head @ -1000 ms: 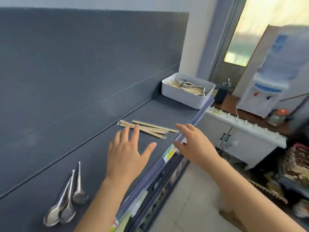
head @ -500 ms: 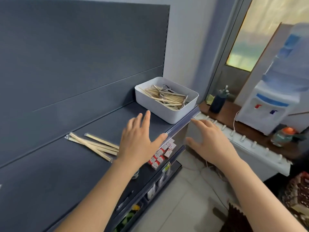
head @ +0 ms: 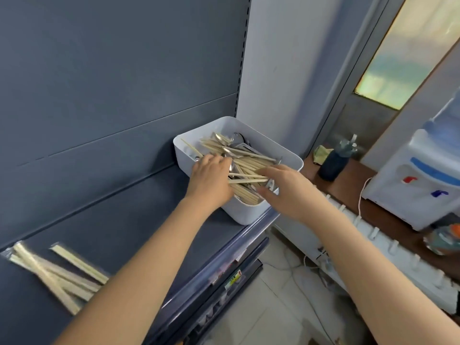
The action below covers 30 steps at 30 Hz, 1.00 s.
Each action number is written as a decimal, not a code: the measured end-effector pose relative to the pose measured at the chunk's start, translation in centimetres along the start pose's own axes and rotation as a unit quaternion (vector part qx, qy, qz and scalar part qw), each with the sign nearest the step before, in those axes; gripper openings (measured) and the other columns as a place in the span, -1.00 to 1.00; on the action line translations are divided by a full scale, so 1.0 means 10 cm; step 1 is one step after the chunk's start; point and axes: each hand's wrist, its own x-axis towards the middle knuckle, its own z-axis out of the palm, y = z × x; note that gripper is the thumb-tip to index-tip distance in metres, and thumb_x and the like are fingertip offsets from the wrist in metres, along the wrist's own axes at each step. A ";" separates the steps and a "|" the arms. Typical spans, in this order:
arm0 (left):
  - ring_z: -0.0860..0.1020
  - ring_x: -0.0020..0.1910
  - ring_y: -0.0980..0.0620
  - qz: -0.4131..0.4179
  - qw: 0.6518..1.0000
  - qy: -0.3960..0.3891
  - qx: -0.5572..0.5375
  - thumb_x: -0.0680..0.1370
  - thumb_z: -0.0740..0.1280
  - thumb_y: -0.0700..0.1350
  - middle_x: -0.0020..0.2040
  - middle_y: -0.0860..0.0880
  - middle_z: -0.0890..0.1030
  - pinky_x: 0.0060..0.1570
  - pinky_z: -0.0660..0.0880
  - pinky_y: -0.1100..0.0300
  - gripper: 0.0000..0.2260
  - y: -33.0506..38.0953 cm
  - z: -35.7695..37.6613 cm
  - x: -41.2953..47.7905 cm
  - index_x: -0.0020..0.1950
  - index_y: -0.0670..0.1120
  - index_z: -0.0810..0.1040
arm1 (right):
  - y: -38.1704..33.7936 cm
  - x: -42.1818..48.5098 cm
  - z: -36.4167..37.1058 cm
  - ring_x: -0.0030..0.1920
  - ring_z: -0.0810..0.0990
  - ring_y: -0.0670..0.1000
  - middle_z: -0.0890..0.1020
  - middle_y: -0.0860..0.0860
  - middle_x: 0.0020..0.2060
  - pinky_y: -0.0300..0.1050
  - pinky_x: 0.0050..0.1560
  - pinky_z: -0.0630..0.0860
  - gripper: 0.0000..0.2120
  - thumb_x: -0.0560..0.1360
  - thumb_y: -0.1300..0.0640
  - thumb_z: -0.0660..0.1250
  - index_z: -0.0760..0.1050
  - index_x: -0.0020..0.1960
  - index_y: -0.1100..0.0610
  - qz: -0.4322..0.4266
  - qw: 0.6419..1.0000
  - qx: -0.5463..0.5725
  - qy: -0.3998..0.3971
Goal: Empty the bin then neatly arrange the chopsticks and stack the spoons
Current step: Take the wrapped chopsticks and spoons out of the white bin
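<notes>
In bin (head: 286,155): left hand (head: 211,178), right hand (head: 286,189) reaching.

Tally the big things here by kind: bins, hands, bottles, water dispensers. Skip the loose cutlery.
white bin: 1
hands: 2, the left hand and the right hand, both reaching into the bin
dark bottle: 1
water dispenser: 1
Total: 5
</notes>
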 end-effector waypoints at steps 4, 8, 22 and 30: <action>0.26 0.38 -0.11 -0.008 0.995 -0.088 0.035 0.43 0.35 -0.16 0.38 -0.05 0.39 0.34 0.16 -0.02 -0.42 -0.04 0.10 0.50 0.44 -0.02 0.30 | 0.17 0.64 0.19 0.25 0.47 0.11 0.49 0.05 0.29 -0.05 0.21 0.41 -0.57 0.54 0.12 0.28 0.38 0.40 0.05 -0.009 0.997 0.019 -0.077; 0.28 0.35 -0.12 -0.045 0.963 -0.245 0.102 0.41 0.34 -0.11 0.27 -0.08 0.45 0.37 0.13 -0.06 -0.56 -0.12 0.22 0.80 0.30 -0.02 0.42 | 0.35 1.14 0.44 0.19 0.45 0.11 0.40 0.06 0.24 -0.03 0.14 0.45 -0.40 0.44 0.08 0.40 0.29 0.43 0.05 -0.058 0.980 0.009 -0.190; 0.20 0.46 -0.02 -0.289 0.951 0.067 0.088 0.43 0.34 -0.19 0.48 0.00 0.26 0.41 0.02 0.10 -0.39 -0.16 0.34 0.99 0.46 0.00 0.28 | 0.50 2.11 0.76 -0.22 0.45 0.06 0.45 0.00 -0.33 -0.14 -0.36 0.28 -0.78 0.54 0.06 0.22 0.35 -0.24 0.12 -0.230 0.916 0.133 -0.299; 0.41 0.26 0.12 -0.479 0.710 0.294 -0.423 0.49 0.43 -0.02 0.31 0.12 0.37 0.28 0.34 0.15 -0.33 0.47 0.38 1.04 0.50 0.02 0.16 | 0.67 2.37 0.53 -0.57 0.46 0.06 0.52 0.14 -0.42 -0.13 -0.50 0.42 -0.88 0.50 0.31 0.19 0.31 -0.06 0.12 -0.239 0.826 0.425 -0.282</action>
